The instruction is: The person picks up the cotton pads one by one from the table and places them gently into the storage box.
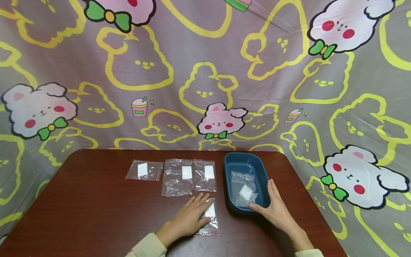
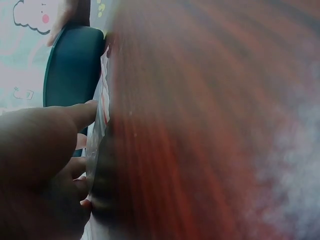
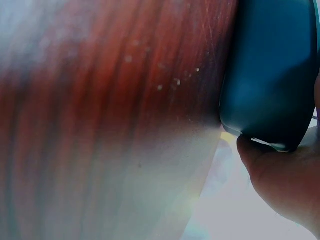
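Note:
My left hand (image 1: 189,216) lies over a clear zip bag (image 1: 214,225) with a white label, its fingers stretched across it and touching it. Part of the bag is hidden under the hand. My right hand (image 1: 278,210) holds the near right corner of a dark blue plastic tub (image 1: 264,175), with the thumb at the front rim and the fingers along the right side. In the right wrist view a digit presses on the tub wall (image 3: 272,70). Inside the tub lies clear zip-bag packaging (image 1: 242,178) with a white label.
Behind my left hand, two clear zip bags with white labels lie side by side, a wider bag (image 1: 176,182) and a narrower bag (image 1: 205,184). Another labelled bag (image 1: 152,170) lies farther left. A patterned cloth (image 1: 176,117) hangs behind the brown table (image 1: 96,207).

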Action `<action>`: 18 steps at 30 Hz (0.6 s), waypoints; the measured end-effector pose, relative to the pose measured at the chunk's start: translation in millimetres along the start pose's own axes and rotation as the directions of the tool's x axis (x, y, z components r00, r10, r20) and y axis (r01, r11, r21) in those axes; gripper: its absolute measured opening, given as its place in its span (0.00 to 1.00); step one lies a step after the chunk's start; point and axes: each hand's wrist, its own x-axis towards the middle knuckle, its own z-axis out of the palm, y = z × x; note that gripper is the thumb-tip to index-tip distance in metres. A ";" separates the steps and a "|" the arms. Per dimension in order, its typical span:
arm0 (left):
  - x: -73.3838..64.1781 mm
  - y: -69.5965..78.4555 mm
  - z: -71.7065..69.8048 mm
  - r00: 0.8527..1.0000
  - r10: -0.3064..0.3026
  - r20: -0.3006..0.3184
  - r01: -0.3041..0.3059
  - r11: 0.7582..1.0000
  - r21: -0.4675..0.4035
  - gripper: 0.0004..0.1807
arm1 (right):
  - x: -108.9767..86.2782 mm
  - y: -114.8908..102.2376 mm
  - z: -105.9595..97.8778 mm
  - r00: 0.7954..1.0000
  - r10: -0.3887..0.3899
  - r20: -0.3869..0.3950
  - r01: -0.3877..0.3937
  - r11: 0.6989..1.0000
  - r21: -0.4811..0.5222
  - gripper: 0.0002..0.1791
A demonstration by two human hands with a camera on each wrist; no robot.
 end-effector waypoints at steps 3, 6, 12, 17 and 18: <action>0.2 0.0 0.6 1.000 -0.002 -0.001 0.002 1.000 -0.006 0.34 | -0.6 -0.1 -0.2 1.000 0.002 0.000 -0.002 1.000 0.000 0.70; -0.4 -0.2 0.7 1.000 -0.002 -0.005 0.002 1.000 -0.007 0.34 | -1.0 -0.9 0.0 1.000 -0.001 0.000 0.001 1.000 0.005 0.70; -0.9 -0.1 2.0 1.000 0.003 -0.019 -0.003 1.000 -0.003 0.33 | -1.0 -1.3 0.9 1.000 -0.005 -0.001 0.005 1.000 0.011 0.70; -1.6 1.1 3.0 0.999 0.007 -0.031 -0.007 1.000 -0.002 0.32 | -1.5 -1.1 0.7 1.000 -0.002 0.000 0.002 1.000 0.007 0.70; -1.7 1.1 3.5 0.999 0.007 -0.034 -0.007 1.000 -0.005 0.32 | -1.6 -0.9 0.5 1.000 -0.002 0.000 0.002 1.000 0.007 0.70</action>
